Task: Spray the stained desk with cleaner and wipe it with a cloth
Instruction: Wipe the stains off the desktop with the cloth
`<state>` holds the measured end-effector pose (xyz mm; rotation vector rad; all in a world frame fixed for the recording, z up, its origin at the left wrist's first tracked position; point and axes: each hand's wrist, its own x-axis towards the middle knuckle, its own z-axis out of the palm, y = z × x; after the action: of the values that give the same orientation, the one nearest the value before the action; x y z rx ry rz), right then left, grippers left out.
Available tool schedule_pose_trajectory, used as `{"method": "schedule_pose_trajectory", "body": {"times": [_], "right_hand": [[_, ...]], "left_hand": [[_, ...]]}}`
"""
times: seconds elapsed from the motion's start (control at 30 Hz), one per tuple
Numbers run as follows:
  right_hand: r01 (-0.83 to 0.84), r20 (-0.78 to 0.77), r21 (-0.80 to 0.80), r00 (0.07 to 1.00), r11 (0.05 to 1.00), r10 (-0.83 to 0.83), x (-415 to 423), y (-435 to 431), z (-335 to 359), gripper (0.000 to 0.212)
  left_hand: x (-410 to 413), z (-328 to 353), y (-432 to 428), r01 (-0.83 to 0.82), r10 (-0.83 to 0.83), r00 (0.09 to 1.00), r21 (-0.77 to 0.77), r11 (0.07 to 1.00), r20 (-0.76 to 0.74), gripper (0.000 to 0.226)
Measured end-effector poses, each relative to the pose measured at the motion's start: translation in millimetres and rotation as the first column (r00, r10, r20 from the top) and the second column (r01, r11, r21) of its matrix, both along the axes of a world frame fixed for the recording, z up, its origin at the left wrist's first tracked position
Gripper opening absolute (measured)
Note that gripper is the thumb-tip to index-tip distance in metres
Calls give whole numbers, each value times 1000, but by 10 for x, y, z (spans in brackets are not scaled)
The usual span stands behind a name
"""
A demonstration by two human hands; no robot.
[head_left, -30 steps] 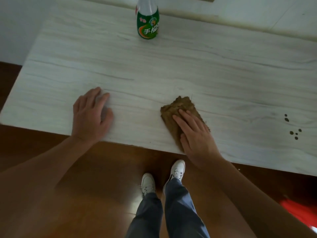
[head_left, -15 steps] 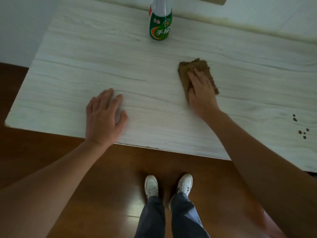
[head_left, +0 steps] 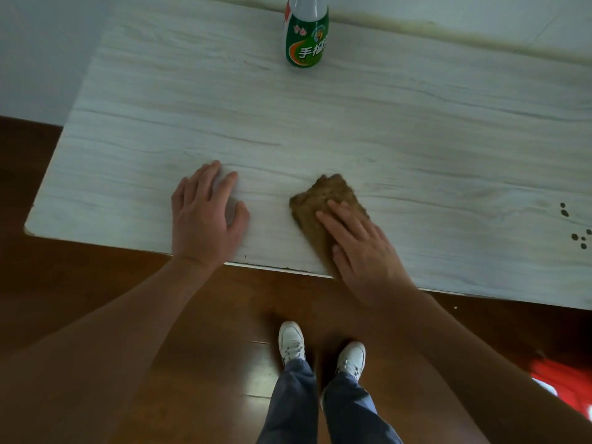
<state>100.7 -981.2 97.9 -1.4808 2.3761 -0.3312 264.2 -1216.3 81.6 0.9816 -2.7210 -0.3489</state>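
The brown cloth (head_left: 323,198) lay flat on the pale wood-grain desk (head_left: 320,123), close to its near edge and a little right of the middle, its near end reaching that edge. The right hand (head_left: 365,251) rested on top of it, palm down. Its fingers (head_left: 339,224) were straight and laid close together, pressing on the cloth rather than pinching it. The fingertips stopped about halfway along the cloth, so the far end stuck out past them, and a strip showed along the thumb side as well. The near right part of the cloth was hidden under the palm. Just to the left, apart from the cloth, the left hand (head_left: 205,216) lay flat on the bare desk. Its fingers were slightly spread, the thumb held out toward the cloth, and it held nothing. Well off to the right a few small dark spots (head_left: 564,213) marked the desk, none of them touched by the cloth. At the far side, near the wall, the green-labelled cleaner bottle (head_left: 307,40) stood upright, its top out of sight. Below the desk edge I could see white shoes (head_left: 291,339) and grey-blue trousers (head_left: 320,408) on a dark wooden floor (head_left: 96,283).
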Motion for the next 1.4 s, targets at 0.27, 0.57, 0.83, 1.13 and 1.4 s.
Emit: {"method": "schedule_pose_trajectory", "body": {"times": [0.27, 0.57, 0.83, 1.13, 1.4], "right_hand": [[335, -54, -41, 940, 941, -337, -604, -427, -35, 54], [190, 49, -33, 981, 981, -188, 450, 35, 41, 57], [300, 44, -50, 953, 953, -298, 739, -74, 26, 56], [267, 8, -8, 964, 964, -267, 1042, -474, 96, 57], [237, 18, 14, 971, 971, -237, 1331, -875, 144, 57]], "left_hand": [[-2, -26, 6, -10, 10, 1000, -10, 1000, 10, 55], [-17, 17, 21, -15, 15, 1000, -10, 1000, -14, 55], [-26, 6, -5, -11, 11, 1000, 0, 1000, -5, 53], [79, 66, -106, 81, -75, 996, 136, 987, -48, 52], [945, 181, -733, 163, -157, 977, -31, 986, 142, 59]]}}
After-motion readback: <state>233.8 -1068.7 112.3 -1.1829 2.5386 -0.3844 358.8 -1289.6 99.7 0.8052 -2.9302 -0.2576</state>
